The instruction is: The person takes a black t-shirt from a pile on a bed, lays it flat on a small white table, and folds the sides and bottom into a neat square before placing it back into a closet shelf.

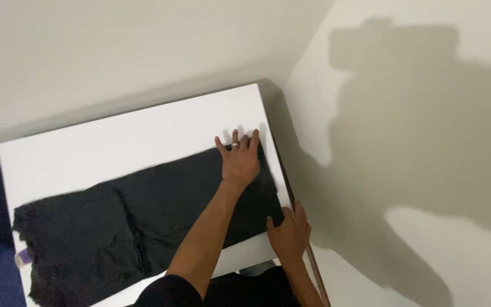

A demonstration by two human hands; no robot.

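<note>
Black cloth [143, 222] on white table [115, 142], both hands [240, 162] pressed flat, wall [404, 142] beside

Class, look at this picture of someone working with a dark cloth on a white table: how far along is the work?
Done: the black cloth lies spread across the white table. In hand: the left hand presses flat on its far edge, and the right hand is at its near corner. Left: the crumpled left end is not smoothed, and nothing is visibly folded.

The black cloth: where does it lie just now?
Head view: the black cloth lies spread across the white table, with both hands pressing its right end by the wall corner.
</note>
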